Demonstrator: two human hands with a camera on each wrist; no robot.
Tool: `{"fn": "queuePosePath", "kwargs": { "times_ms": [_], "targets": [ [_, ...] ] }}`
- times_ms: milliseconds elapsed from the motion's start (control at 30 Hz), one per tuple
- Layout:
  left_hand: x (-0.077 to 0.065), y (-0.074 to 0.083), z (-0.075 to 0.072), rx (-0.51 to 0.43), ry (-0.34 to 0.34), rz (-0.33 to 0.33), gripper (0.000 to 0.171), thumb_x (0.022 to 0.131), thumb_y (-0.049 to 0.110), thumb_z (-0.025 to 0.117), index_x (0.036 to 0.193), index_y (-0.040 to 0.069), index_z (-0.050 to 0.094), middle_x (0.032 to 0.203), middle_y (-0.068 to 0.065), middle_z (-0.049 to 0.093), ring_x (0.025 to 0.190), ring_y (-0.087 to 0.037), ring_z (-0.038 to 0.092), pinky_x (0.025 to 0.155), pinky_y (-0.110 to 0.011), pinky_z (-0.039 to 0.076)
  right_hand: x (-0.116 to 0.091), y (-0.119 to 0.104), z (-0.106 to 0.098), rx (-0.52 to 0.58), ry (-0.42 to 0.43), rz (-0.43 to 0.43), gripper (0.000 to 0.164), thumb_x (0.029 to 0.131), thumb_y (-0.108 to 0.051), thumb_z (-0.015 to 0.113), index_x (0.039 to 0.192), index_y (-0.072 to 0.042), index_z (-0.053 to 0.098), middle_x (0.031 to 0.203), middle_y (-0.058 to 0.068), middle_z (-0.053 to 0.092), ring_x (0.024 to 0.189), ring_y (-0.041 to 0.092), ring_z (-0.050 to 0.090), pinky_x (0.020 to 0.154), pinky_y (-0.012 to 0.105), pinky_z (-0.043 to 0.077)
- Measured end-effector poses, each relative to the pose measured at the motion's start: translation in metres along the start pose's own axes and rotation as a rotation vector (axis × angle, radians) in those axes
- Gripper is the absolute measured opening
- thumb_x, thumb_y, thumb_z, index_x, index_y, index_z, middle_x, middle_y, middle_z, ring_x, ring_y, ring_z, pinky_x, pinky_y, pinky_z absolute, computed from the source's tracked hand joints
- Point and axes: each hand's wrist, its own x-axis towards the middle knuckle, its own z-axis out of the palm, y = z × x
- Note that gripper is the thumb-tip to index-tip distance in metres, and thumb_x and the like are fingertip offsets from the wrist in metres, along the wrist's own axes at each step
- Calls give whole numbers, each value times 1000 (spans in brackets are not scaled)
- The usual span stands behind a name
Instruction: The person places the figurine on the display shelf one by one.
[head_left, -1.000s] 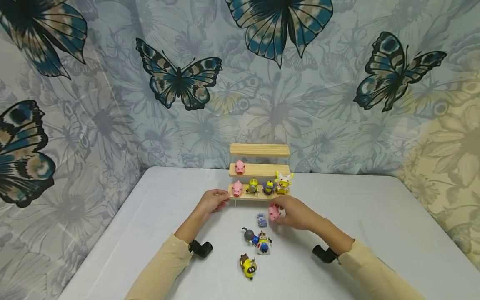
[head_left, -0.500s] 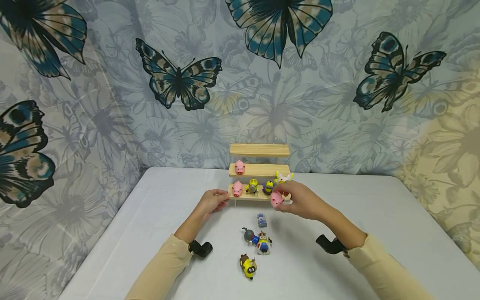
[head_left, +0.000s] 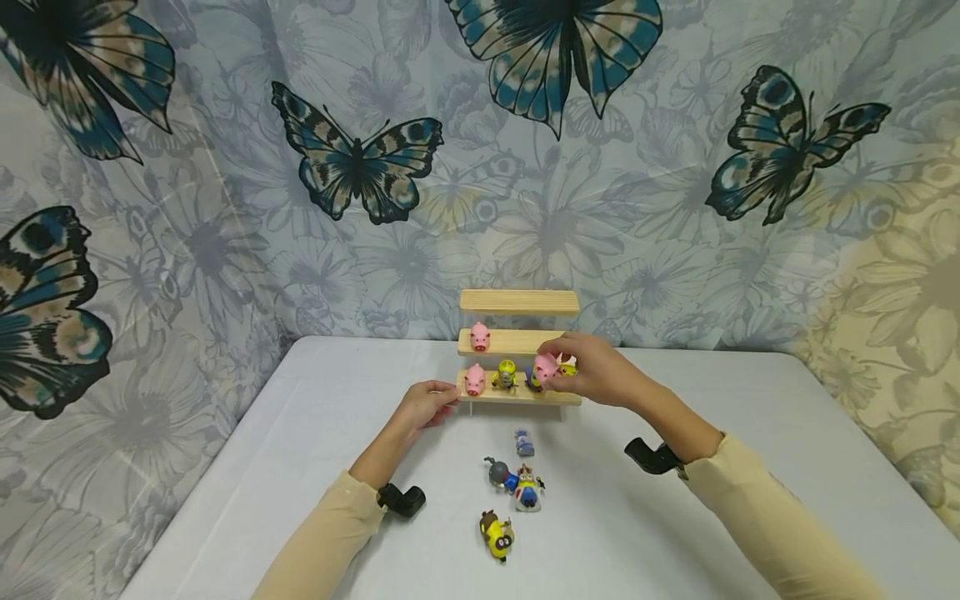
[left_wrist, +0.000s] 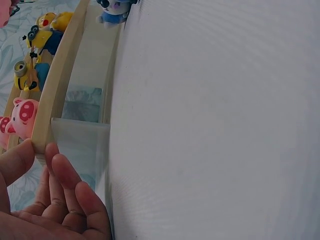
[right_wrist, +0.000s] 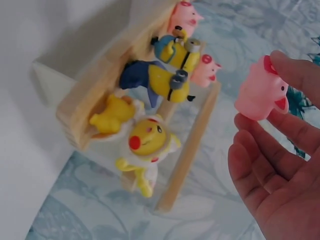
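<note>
My right hand (head_left: 600, 372) pinches a pink toy pig (right_wrist: 262, 92) between thumb and fingers, in front of the right part of a three-tier wooden display shelf (head_left: 517, 342). With thumb above and fingers below, my left hand (left_wrist: 60, 195) grips the left end of the bottom board (left_wrist: 62, 75). On that board stand another pink pig (head_left: 475, 380), a minion figure (head_left: 506, 375), a minion in dark blue (right_wrist: 167, 85) and a yellow figure in a white suit (right_wrist: 150, 137). The right hand partly hides the last two in the head view. One pig (head_left: 480, 337) sits on the middle board.
On the white table (head_left: 675, 533) before the shelf lie a small grey-blue figure (head_left: 524, 443), a grey-headed figure (head_left: 498, 472), a crowned minion (head_left: 528, 493) and a yellow-and-brown figure (head_left: 496, 535). A butterfly-patterned cloth (head_left: 420, 267) hangs behind.
My right hand has lifted the pink pig from near the table, up past the bottom board to the height of the middle board. The left hand stays on the shelf's end.
</note>
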Motion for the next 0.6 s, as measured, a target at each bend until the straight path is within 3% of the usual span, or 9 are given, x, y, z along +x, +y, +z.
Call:
{"fn": "queuePosePath", "kwargs": {
  "times_ms": [300, 600],
  "targets": [
    [-1, 1, 1, 1, 0, -5, 27, 94, 23, 65, 114, 6, 65, 88, 1, 71, 68, -8, 58, 62, -23, 46, 23, 0, -7, 25, -7, 26, 35, 84, -19, 76, 114, -3, 65, 102, 9, 68, 94, 27, 60, 75, 36, 49],
    [-1, 2, 1, 3, -7, -8, 28, 94, 24, 66, 114, 6, 65, 88, 1, 71, 68, -7, 58, 62, -22, 45, 46, 11, 0, -16, -31, 59, 33, 85, -21, 76, 111, -5, 67, 106, 10, 69, 97, 26, 61, 83, 43, 50]
  ]
}}
